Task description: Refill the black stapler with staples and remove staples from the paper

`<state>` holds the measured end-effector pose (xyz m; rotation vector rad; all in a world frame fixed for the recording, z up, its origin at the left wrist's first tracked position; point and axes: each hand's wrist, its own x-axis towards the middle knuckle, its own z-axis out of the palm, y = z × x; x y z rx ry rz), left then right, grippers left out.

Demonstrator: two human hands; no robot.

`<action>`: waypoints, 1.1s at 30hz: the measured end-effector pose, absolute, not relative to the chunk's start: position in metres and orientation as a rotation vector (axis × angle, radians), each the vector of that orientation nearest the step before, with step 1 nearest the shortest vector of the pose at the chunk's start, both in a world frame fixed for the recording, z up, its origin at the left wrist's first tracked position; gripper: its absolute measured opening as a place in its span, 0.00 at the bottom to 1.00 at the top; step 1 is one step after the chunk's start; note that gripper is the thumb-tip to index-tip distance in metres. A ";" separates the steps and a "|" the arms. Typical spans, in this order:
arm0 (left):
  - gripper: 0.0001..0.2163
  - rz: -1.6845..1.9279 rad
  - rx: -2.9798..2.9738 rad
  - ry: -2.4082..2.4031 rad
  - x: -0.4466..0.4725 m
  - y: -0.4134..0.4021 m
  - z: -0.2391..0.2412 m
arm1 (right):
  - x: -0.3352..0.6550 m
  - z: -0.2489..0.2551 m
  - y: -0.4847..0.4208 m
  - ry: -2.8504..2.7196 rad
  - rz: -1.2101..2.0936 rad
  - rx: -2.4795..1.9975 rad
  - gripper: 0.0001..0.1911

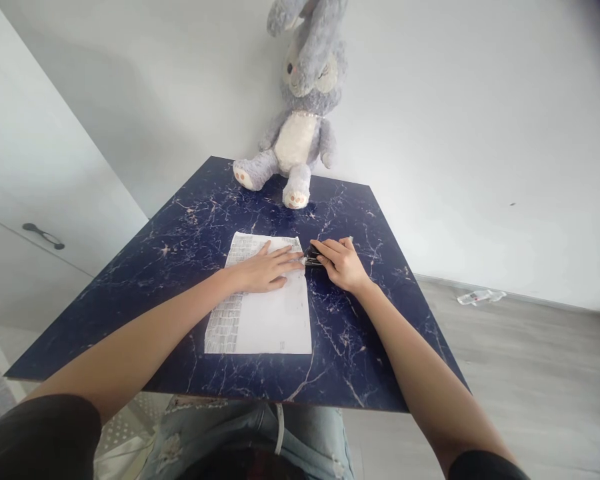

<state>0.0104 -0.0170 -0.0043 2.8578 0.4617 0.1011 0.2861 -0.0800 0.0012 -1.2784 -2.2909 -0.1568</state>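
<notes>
A sheet of paper, perhaps several stacked, lies on the dark blue marble-patterned table. Dense print or drawing covers its left strip, and the rest is mostly white. My left hand rests flat on the upper half with fingers spread, their tips reaching the right edge. At that edge sits a small black stapler, its front end against the paper. My right hand is wrapped round the stapler from the right and hides most of its body. Whether its jaws are pressed together cannot be made out.
A grey plush rabbit sits at the table's far edge against the wall. To the left stands a white cabinet with a dark handle. A clear plastic bottle lies on the floor at right.
</notes>
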 end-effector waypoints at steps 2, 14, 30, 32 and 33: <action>0.27 0.083 2.855 0.444 0.011 -0.017 -0.004 | 0.288 0.003 -0.080 -2.314 -0.179 -1.260 0.21; 0.27 -0.002 2.856 0.417 0.014 -0.019 -0.002 | 0.283 0.005 -0.084 -2.376 -0.133 -1.200 0.21; 0.27 0.028 2.809 0.463 0.019 -0.026 -0.007 | 0.244 0.011 -0.088 -1.942 -0.155 -1.554 0.25; 0.26 0.030 2.815 0.460 0.019 -0.026 -0.007 | 0.242 0.009 -0.086 -2.007 -0.153 -1.579 0.25; 0.26 0.031 2.818 0.459 0.020 -0.026 -0.007 | 0.241 0.008 -0.085 -2.047 -0.150 -1.596 0.25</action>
